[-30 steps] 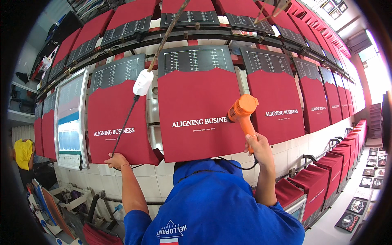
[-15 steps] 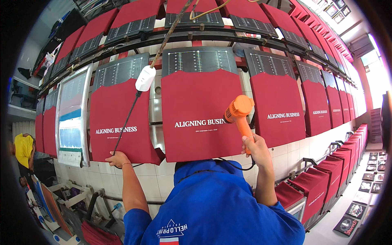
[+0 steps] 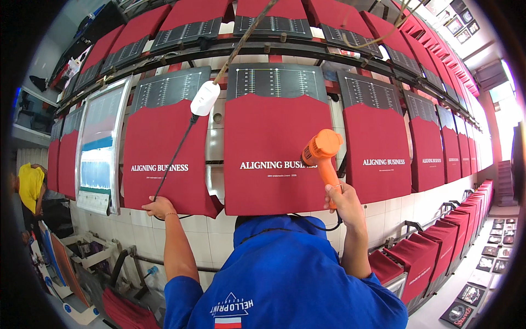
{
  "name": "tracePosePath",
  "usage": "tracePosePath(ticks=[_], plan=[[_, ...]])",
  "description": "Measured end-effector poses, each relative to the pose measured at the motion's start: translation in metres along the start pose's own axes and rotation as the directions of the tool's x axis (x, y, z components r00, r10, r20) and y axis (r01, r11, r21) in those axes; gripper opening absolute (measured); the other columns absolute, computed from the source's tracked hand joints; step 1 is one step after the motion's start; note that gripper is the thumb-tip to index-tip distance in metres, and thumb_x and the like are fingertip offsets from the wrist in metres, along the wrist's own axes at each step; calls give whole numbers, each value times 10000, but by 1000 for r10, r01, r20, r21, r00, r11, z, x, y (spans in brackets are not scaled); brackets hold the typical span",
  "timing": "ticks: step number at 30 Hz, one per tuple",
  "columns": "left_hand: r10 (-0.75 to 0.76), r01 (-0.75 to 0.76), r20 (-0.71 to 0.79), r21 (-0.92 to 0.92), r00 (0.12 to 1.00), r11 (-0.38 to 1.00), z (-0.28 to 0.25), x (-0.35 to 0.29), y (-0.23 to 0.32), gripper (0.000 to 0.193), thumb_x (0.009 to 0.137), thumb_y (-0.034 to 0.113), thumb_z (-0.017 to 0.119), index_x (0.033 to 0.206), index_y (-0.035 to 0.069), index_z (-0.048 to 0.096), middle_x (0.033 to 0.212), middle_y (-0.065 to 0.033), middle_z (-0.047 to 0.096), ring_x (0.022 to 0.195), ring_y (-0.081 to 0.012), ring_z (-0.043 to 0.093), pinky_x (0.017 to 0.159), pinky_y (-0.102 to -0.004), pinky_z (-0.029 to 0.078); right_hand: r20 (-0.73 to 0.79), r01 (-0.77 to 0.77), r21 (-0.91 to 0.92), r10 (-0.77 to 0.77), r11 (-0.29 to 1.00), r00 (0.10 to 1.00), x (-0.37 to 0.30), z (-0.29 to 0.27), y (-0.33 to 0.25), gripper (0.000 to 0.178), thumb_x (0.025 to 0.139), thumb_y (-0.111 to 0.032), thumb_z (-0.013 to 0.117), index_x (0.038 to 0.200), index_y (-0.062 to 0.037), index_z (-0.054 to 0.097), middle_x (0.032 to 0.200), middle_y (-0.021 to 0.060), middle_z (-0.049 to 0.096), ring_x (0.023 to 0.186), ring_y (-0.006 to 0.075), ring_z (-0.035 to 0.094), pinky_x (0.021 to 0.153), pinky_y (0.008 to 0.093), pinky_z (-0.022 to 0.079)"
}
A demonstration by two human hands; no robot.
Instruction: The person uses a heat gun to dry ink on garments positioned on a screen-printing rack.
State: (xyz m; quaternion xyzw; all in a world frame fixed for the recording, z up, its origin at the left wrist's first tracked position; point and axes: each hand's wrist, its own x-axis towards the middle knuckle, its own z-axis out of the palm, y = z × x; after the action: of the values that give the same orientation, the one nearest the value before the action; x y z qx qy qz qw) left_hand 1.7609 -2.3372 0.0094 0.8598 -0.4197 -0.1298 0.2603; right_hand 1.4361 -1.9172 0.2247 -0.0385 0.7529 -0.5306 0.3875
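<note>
My right hand (image 3: 346, 204) is wrapped round the handle of an orange hot-air dryer (image 3: 325, 147), a hair-dryer-shaped tool. The dryer's head hangs over the right side of a red shirt (image 3: 276, 129) stretched on a black board, partly covering its white printed lettering. My left hand (image 3: 159, 208) pinches a black power cord (image 3: 178, 143) at the lower edge of the red shirt to the left (image 3: 164, 134). From there the cord runs up to a white plug connector (image 3: 205, 98), and a black cord also leads to the dryer's handle.
A framed printing screen (image 3: 99, 145) stands left of the shirts. More red shirts on boards (image 3: 378, 137) line the row and the far side. A rope-like cable (image 3: 235, 46) hangs down to the connector. Further left is a person in yellow (image 3: 31, 186).
The boards and shirts sit slightly further right in the picture, and the connector too. My grip on the dryer and the cord is unchanged.
</note>
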Motion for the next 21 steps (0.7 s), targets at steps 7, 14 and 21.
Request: tracePosePath(ticks=[7, 14, 21], plan=[[21, -21, -22, -8, 1000, 1000, 5, 5, -6, 677, 1007, 390, 431, 1487, -44, 234, 1378, -335, 388, 1166, -510, 528, 944, -539, 482, 19, -25, 14, 25, 1000, 1000, -1, 6, -3, 264, 961, -288, 622, 971, -28, 581, 714, 17, 594, 592, 96, 607, 487, 224, 450], [-4, 4, 14, 10, 1000, 1000, -2, 0, -1, 682, 1009, 400, 402, 1484, -56, 225, 1374, -332, 381, 1183, -480, 525, 959, -516, 488, 26, -33, 37, 32, 999, 999, 0, 9, -6, 248, 953, -275, 630, 957, -32, 579, 713, 16, 595, 585, 98, 605, 479, 224, 446], [-3, 3, -3, -2, 1000, 1000, 3, 6, -6, 673, 1008, 402, 417, 1498, -18, 224, 1392, -307, 379, 1167, -492, 536, 948, -542, 484, 69, -29, 36, 26, 999, 997, 5, 10, -4, 244, 955, -264, 625, 958, -24, 580, 707, 16, 584, 584, 98, 603, 477, 227, 445]])
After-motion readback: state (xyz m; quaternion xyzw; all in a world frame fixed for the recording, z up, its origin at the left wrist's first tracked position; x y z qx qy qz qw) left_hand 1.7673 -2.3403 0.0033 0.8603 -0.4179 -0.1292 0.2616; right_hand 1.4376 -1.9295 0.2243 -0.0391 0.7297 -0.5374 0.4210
